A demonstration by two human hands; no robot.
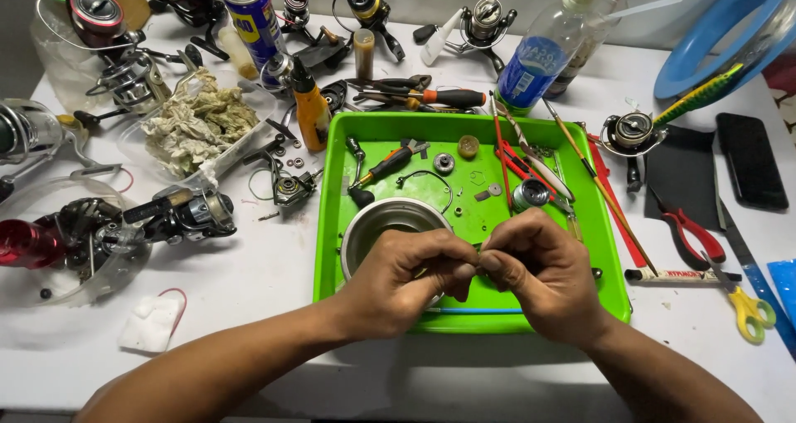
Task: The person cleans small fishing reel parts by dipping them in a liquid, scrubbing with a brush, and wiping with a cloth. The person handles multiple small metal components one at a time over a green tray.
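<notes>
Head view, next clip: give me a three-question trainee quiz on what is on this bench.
1. True or false: both hands meet fingertip to fingertip above the green tray.
2. Which lies inside the tray? A) the yellow-handled scissors B) the round metal bowl C) the black phone
3. On which side of the tray does the tub of crumpled rags sit?

Key
1. True: the left hand and right hand pinch together over the tray; whatever they hold is too small to tell.
2. B
3. The person's left.
</notes>
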